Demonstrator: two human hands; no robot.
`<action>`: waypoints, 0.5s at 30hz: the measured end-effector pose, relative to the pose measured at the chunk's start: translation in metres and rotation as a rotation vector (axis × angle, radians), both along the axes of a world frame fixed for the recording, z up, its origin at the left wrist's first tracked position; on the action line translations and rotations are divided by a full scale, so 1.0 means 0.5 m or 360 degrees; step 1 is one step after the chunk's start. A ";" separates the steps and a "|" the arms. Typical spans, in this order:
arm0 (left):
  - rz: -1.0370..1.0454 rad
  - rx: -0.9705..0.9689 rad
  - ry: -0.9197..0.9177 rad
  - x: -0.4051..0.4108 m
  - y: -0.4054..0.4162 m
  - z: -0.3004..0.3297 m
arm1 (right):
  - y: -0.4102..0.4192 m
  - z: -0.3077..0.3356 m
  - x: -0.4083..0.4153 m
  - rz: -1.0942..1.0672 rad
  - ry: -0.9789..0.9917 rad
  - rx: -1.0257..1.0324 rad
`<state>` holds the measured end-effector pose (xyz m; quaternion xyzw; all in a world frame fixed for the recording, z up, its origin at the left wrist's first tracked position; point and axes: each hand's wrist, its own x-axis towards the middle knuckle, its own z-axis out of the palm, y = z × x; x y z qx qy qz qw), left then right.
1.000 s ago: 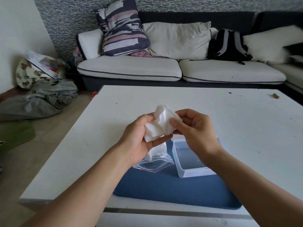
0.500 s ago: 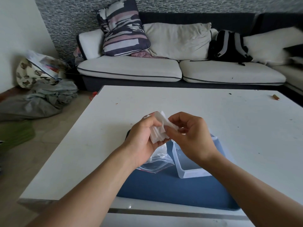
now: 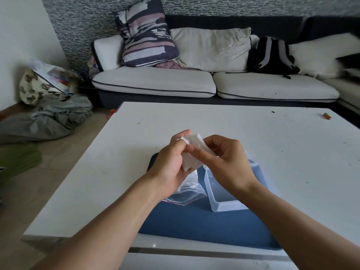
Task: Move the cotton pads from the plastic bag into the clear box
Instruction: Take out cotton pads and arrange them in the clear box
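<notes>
1. Cotton pads (image 3: 191, 152): a white bunch of them is held up in the air between both hands, above the blue mat (image 3: 204, 225) and just left of the clear box (image 3: 226, 206).
2. Left hand (image 3: 171, 164) has its fingers curled round the left side of the bunch, thumb on top near the upper edge.
3. Right hand (image 3: 228, 162) pinches the right side of the same bunch, with the thumb lying across the front of the pads and the fingers curled behind.
4. Plastic bag (image 3: 187, 193) lies crumpled on the mat right under the left wrist, touching the left wall of the box. Can't tell if anything's still inside it.
5. Clear box sits open on the mat, partly hidden by the right wrist; what I can see of the inside looks bare.
6. Mat is on the white bench (image 3: 194, 121), near the front edge.
7. Small brownish thing (image 3: 327, 116) is way off at the far right corner of the bench, too small to make out.
</notes>
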<state>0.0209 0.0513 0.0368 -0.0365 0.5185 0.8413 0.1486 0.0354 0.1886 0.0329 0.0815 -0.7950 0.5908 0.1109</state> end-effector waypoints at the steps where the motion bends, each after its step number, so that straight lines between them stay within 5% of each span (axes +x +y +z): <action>1: 0.0013 0.0024 -0.0007 -0.001 -0.001 0.000 | -0.001 0.001 0.000 0.0000 -0.0014 -0.0021; 15: 0.0064 -0.0203 0.0117 -0.002 0.004 -0.013 | 0.015 0.006 -0.003 -0.0149 0.0287 0.0469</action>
